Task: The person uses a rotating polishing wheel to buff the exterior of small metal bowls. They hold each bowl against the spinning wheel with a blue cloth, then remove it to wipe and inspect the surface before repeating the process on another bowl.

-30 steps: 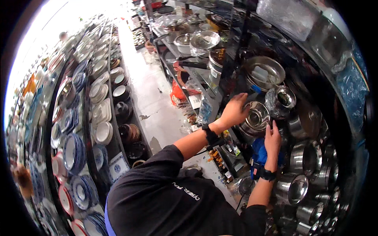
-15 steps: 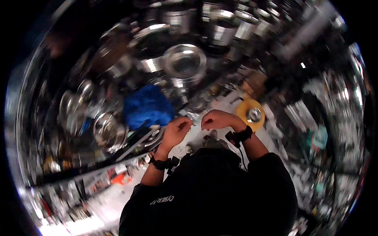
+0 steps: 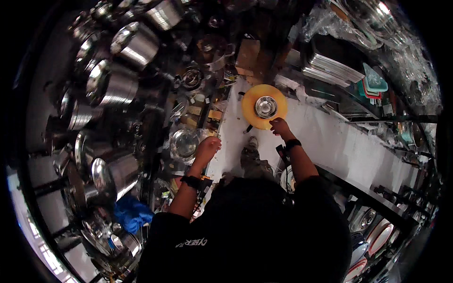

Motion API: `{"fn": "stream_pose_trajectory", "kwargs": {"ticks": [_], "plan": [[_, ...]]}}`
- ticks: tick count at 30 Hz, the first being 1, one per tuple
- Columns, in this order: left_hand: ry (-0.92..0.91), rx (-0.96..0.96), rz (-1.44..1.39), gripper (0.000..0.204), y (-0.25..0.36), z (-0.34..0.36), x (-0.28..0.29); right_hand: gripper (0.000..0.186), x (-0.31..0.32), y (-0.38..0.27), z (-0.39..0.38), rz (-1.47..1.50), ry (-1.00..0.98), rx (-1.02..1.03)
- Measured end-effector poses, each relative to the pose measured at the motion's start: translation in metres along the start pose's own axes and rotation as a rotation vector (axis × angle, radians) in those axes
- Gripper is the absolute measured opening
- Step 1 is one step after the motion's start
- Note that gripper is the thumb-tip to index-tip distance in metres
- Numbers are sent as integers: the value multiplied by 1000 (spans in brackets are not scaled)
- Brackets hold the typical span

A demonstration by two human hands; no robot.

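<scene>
Right hand point(image 3: 279, 126) with bent fingers at the edge of a yellow round piece point(image 3: 250, 113), left hand point(image 3: 207, 148) half curled in the air

For both hands I cannot tell whether the fingers are closed on something; also whether the right one touches the yellow edge is not clear. In the middle of this yellow piece sits a small shiny metal bowl point(image 3: 265, 107), above the pale floor point(image 3: 306, 125). Just beside the left hand is a clear round dish point(image 3: 185, 144); farther left stand steel pots point(image 3: 120, 174), with a blue cloth-like bundle point(image 3: 133, 214) below them
</scene>
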State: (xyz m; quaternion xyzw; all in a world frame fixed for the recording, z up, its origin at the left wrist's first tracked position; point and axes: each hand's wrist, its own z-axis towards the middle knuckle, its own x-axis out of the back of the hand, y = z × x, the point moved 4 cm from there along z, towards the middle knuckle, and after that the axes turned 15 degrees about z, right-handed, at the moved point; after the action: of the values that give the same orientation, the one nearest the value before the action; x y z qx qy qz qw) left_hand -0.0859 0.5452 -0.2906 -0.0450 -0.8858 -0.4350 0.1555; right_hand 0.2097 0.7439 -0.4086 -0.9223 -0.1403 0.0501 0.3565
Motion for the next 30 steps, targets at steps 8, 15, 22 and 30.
{"fn": "stream_pose_trajectory", "kwargs": {"ticks": [8,15,22,30], "plan": [[-83,119,40,20,-1,72,-42,28,25,83,117,148,71,-107],[-139,231,25,19,-38,76,-67,32,23,114,174,128,175,-190],[-159,338,56,19,-33,76,-61,25,25,122,198,-679,107,322],[-141,303,20,21,-49,76,-48,33,28,107,201,-595,149,125]]}}
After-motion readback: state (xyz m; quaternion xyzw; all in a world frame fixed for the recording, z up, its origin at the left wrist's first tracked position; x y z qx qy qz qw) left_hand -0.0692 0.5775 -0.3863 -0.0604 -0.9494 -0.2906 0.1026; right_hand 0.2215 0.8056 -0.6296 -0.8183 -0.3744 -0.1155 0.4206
